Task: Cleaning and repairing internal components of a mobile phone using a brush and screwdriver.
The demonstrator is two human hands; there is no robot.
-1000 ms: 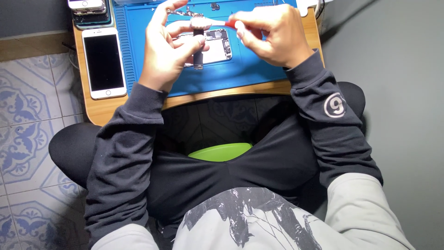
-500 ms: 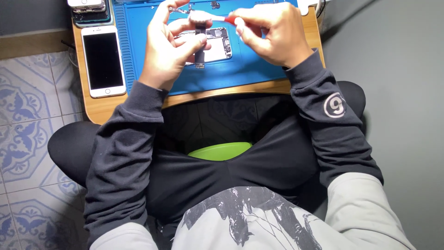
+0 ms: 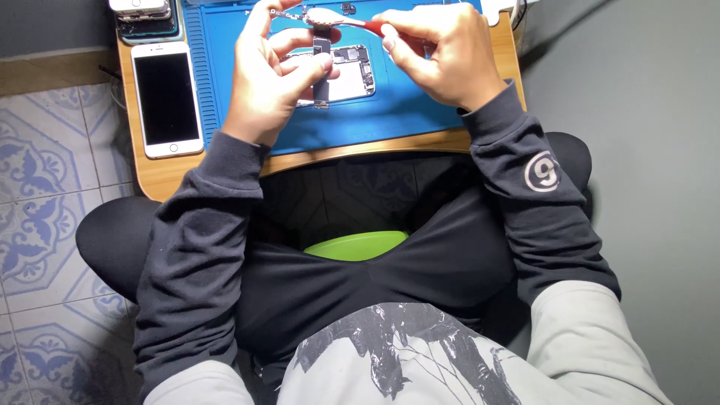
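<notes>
Cut off by the top edge: the far part of the blue mat (image 3: 390, 120), a stack of dark phones (image 3: 146, 19) at the upper left, and a white thing at the upper right corner, too little showing to tell what. Hidden under both hands: much of the opened phone body (image 3: 349, 71) lying flat on the mat, only a pale inner plate and dark small parts showing between the fingers. Hard to make out: the tool tip and the tiny screws or scraps near the top of the mat.

Left hand (image 3: 274, 82) curled, fingertips pinching a narrow dark strip-like part (image 3: 322, 67) held upright over the phone body. Right hand (image 3: 442, 56) closed around a slim red-handled tool (image 3: 375, 28), pointing left toward the strip, its pale end just above the left fingers.

Mat rubbery, ribbed along its left border, rectangular. Counter (image 3: 161, 172) of smooth light wood with a rounded corner. White phone (image 3: 166, 97) with glossy black screen lying flat beside the mat, apart from both hands. Sleeves dark, soft knit; round pale patch on the right one. Bright green curved rim (image 3: 356, 246) between the knees, mostly covered. Floor tiles (image 3: 37, 187) pale with blue ornament.
</notes>
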